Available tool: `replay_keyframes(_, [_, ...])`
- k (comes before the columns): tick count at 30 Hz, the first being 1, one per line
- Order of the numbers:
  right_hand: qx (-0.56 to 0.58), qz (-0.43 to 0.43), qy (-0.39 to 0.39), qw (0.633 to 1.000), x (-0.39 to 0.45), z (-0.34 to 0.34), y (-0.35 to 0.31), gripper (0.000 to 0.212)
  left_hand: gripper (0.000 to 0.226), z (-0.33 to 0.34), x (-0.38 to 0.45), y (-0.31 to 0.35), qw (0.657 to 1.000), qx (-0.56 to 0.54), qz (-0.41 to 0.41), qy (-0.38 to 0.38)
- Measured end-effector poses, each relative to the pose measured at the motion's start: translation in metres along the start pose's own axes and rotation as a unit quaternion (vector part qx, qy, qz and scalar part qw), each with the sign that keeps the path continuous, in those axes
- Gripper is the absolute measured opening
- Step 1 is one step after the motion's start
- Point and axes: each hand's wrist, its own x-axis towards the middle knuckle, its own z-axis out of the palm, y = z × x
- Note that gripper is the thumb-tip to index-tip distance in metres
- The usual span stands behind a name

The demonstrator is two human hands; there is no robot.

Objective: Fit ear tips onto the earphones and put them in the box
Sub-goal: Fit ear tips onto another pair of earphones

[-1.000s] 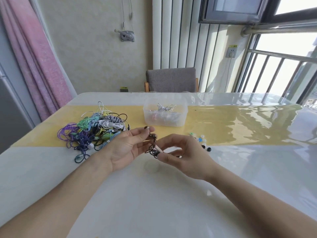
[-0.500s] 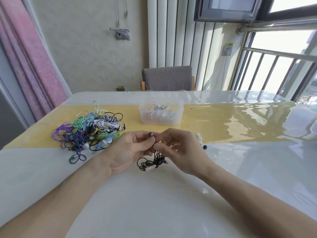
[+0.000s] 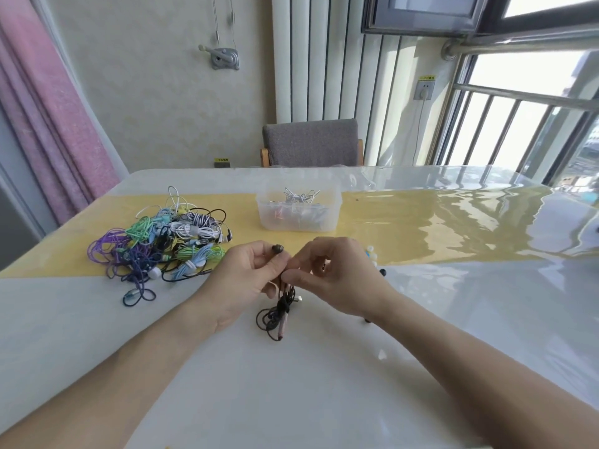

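A single head-worn view looks forward and down, close over both hands point(image 3: 291, 280) at the near table point(image 3: 291, 400) edge, reaching beyond them to chair point(image 3: 311, 142) and window point(image 3: 525, 102).

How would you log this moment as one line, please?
left hand: holds earbud | right hand: pinches cord | box: holds earphones | pile: waiting

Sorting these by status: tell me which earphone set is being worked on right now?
The black earphones, held in both hands; the colourful pile lies untouched.
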Motion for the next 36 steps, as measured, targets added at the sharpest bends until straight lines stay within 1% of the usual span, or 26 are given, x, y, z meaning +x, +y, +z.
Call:
replay_keyframes(3, [-0.011,-0.006,-0.007,1.0,0.005,-0.014,-0.002,0.007,0.029,0.001,-0.002,0.001,1.0,0.023,-0.006,-0.003])
replay_keyframes(6, [-0.039,0.017,0.026,0.999,0.015,-0.044,0.007,0.006,0.034,0.0,-0.002,0.005,0.999,0.045,-0.005,0.011])
replay_keyframes(8, [-0.118,0.043,0.042,0.991,0.023,-0.065,0.02,0.008,0.036,-0.002,-0.001,0.007,0.999,0.045,0.004,0.028])
replay_keyframes(10, [-0.195,0.072,0.031,0.978,0.027,-0.079,0.035,0.008,0.04,-0.003,-0.001,0.009,0.998,0.041,0.012,0.041])
replay_keyframes(11, [-0.214,0.083,0.017,0.973,0.027,-0.083,0.041,0.008,0.043,-0.003,-0.002,0.01,0.998,0.042,0.011,0.044])
replay_keyframes(14, [-0.214,0.09,-0.031,0.972,0.024,-0.079,0.047,0.007,0.049,-0.003,-0.003,0.011,0.998,0.047,-0.01,0.044])
replay_keyframes(17, [-0.179,0.068,-0.06,0.98,0.021,-0.062,0.041,0.007,0.046,-0.003,-0.002,0.012,0.998,0.024,-0.048,0.025])
replay_keyframes(20, [-0.215,0.036,-0.075,0.973,0.023,-0.041,0.038,0.01,0.04,-0.005,-0.002,0.012,0.997,-0.011,-0.073,-0.007])
replay_keyframes(22, [-0.244,0.034,-0.091,0.965,0.026,-0.034,0.039,0.012,0.037,-0.005,-0.003,0.012,0.996,-0.025,-0.079,-0.029])
replay_keyframes(24, [-0.26,0.047,-0.097,0.96,0.026,-0.031,0.039,0.014,0.036,-0.004,-0.003,0.011,0.996,-0.013,-0.076,-0.042])
replay_keyframes(26, [-0.263,0.04,-0.086,0.96,0.027,-0.028,0.039,0.013,0.037,-0.004,-0.005,0.01,0.996,0.014,-0.071,-0.044])
replay_keyframes(27, [-0.26,0.033,-0.077,0.962,0.027,-0.028,0.039,0.012,0.037,-0.003,-0.005,0.01,0.997,0.023,-0.067,-0.043])
replay_keyframes(29, [-0.238,0.027,-0.052,0.969,0.026,-0.028,0.036,0.01,0.028,-0.002,-0.006,0.01,0.997,0.021,-0.058,-0.035])
replay_keyframes(31, [-0.192,0.017,-0.013,0.981,0.024,-0.03,0.031,0.008,0.02,0.0,-0.007,0.01,0.998,0.008,-0.051,-0.018])
replay_keyframes(33, [-0.092,0.016,0.018,0.995,0.02,-0.03,0.022,0.006,0.017,0.0,-0.006,0.009,0.999,0.006,-0.046,-0.005])
replay_keyframes(35, [0.015,0.034,0.024,0.999,0.015,-0.028,0.013,0.004,0.018,0.0,-0.006,0.007,0.999,0.005,-0.039,-0.002])
replay_keyframes(36, [0.039,0.037,0.02,0.998,0.013,-0.026,0.011,0.005,0.02,0.0,-0.005,0.006,0.999,0.003,-0.034,-0.004])
